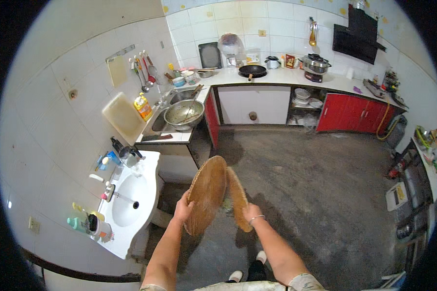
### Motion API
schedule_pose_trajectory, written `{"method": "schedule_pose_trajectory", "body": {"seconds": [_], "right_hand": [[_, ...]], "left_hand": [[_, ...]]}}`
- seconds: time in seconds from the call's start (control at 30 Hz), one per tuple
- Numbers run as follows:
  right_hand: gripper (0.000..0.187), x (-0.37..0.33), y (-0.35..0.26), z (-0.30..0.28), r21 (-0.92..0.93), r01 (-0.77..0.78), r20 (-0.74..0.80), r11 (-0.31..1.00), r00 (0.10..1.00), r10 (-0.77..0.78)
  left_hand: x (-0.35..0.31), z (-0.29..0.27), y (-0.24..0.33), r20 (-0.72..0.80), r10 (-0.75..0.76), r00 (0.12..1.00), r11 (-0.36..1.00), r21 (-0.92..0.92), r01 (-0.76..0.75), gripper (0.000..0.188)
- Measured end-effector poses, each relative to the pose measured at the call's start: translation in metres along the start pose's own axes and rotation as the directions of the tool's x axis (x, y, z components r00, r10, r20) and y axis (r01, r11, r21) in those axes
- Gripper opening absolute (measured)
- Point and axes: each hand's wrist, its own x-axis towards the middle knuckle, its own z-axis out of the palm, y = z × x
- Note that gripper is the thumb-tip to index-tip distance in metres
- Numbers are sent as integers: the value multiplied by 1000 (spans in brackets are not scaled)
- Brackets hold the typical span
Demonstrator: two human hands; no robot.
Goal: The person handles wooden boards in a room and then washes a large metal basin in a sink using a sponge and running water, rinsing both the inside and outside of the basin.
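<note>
Two round, flat woven straw trays are held up over the floor in front of me, tilted on edge. My left hand is closed on the rim of the larger-looking tray, whose broad brown face shows. My right hand, with a bracelet at the wrist, grips the edge of the second tray, seen more nearly edge-on. At their tops the two trays come close together or touch; lower down a gap opens between them. The fingers behind both trays are partly hidden.
A white washbasin stands at my left, with bottles beside it. Beyond it, a large metal bowl rests over the sink, near a knife. The far counter carries a frying pan and a steel pot, above red cabinets.
</note>
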Motion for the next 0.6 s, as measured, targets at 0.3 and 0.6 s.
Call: {"method": "schedule_pose_trajectory", "body": {"seconds": [0.3, 0.6], "right_hand": [[34, 61, 72, -55, -34, -174, -36, 984, 984, 173], [32, 92, 110, -89, -44, -28, 52, 999, 998, 30]], "left_hand": [[40, 62, -2, -239, -126, 963, 984, 91, 151, 42], [57, 92, -3, -197, -192, 961, 966, -210, 150, 36]]}}
